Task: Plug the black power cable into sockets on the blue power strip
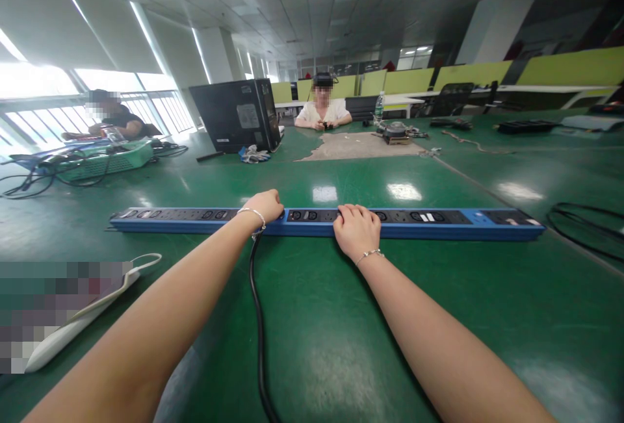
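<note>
A long blue power strip [312, 228] with black sockets lies crosswise on the green table. My left hand [266, 204] is closed at its middle, around the plug end of a black power cord [258, 319]; the plug itself is mostly hidden by my fingers. From under that hand the cord runs down toward the near edge of the view. To the right, my right hand [358, 228] grips the strip from above, fingers bent over its top. Whether the plug sits fully in a socket is hidden.
A white-edged item with a loop [92, 309], partly blurred, lies at left. Behind it are a green basket [104, 162] with cables, a black computer case [238, 114] and gloves [253, 154]. Black cable [585, 231] lies at right. Two people sit across the table.
</note>
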A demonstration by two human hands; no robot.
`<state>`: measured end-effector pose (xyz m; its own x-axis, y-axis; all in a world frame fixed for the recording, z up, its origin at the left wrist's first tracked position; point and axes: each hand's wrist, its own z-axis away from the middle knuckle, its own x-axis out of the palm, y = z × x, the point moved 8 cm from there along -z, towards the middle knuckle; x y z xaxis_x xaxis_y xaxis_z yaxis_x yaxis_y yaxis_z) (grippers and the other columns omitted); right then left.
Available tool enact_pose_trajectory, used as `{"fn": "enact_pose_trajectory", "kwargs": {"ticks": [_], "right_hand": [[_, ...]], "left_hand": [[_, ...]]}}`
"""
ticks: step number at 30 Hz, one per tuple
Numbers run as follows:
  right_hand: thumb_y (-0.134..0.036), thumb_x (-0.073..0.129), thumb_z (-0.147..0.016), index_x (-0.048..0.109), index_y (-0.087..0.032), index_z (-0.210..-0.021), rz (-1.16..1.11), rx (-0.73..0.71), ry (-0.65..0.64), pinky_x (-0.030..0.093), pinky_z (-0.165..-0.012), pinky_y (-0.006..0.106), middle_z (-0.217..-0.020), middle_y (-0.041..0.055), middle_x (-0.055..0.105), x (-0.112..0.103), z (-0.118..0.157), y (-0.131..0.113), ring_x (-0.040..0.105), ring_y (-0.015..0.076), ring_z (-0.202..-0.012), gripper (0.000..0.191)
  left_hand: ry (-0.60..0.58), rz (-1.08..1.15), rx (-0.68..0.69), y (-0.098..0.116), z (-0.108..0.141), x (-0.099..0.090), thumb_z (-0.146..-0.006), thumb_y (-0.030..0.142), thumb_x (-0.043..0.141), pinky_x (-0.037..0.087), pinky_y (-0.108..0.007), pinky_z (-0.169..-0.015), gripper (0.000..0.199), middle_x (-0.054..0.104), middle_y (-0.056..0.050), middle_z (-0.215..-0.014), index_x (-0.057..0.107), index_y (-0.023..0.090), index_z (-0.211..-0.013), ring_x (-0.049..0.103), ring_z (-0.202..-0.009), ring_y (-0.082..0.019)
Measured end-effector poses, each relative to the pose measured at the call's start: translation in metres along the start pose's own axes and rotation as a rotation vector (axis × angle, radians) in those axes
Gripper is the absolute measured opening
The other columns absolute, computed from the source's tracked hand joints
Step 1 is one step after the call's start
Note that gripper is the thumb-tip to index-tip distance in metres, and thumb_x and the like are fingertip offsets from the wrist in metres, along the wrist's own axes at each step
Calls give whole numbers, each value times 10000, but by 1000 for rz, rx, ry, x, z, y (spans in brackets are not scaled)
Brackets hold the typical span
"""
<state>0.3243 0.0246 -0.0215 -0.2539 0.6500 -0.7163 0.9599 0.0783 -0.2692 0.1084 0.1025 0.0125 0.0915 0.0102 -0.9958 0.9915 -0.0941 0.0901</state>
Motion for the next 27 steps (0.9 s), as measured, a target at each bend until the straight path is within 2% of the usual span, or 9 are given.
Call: {"fn": "enact_pose_trajectory", "kwargs": {"ticks": [6,10,15,22,27], "right_hand": [[-268,401,-851,645,-228,-1053,6,-1,-12,242,-936,392,-1140,43,643,0,0,0,478,227,-1089,319],[-268,401,-853,644,-227,-1056,12,0,-16,245,-935,393,-1138,46,643,0,-1,0,481,227,-1088,319],[-262,414,-846,645,-224,-1046,12,-2,-10,248,-934,393,-1132,33,648,0,0,0,493,222,-1079,308],[-270,406,-852,644,-222,-1058,10,-5,-23,250,-940,390,-1155,29,640,1,-1,1,493,224,-1091,319],[-270,410,-850,642,-219,-1066,5,-6,-28,252,-943,392,-1158,31,638,1,-1,1,489,225,-1103,321]], "left_hand": [[-7,-28,0,6,1,1,-742,288,472,463,-347,-758,263,678,-153,-993,597,185,-949,629,-925,-269],[19,-30,-12,9,10,4,-776,292,434,464,-347,-746,272,674,-157,-995,574,183,-981,633,-915,-266],[78,-14,-44,7,23,5,-818,327,372,472,-358,-729,272,679,-123,-958,534,207,-1000,638,-878,-258],[65,-33,-34,8,20,5,-807,311,383,474,-338,-721,219,682,-104,-942,530,223,-942,640,-868,-244],[118,-20,-48,9,25,4,-828,327,352,478,-356,-707,235,680,-100,-904,521,223,-953,642,-844,-252]]}}
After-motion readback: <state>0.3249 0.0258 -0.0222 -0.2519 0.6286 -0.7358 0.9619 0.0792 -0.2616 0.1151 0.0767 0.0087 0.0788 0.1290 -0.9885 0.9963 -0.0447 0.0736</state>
